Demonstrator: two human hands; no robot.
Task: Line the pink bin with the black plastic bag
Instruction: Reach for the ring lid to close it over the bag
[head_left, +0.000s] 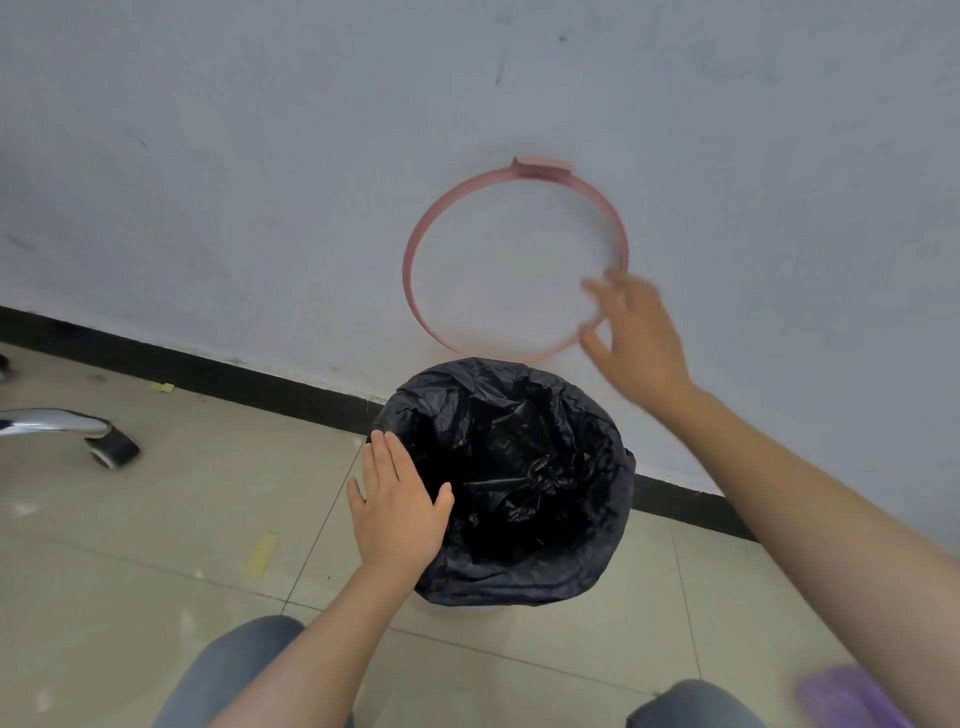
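The bin stands on the floor by the wall, wrapped by the black plastic bag (511, 483), which is folded over its rim and hangs down its outside; only a sliver of pink bin (457, 609) shows at the bottom. A pink ring (415, 249) leans upright against the wall just behind the bin. My left hand (397, 506) lies flat with fingers apart on the bag at the bin's left rim. My right hand (631, 332), blurred, is at the ring's lower right edge with fingers spread; whether it grips the ring is unclear.
White wall with a black skirting strip (208, 371) runs behind the bin. A chrome chair leg with a castor (106, 444) sits at the left on the tiled floor. Yellow tape scraps (261, 553) lie on the tiles. My knees and a purple object (847, 699) are at the bottom.
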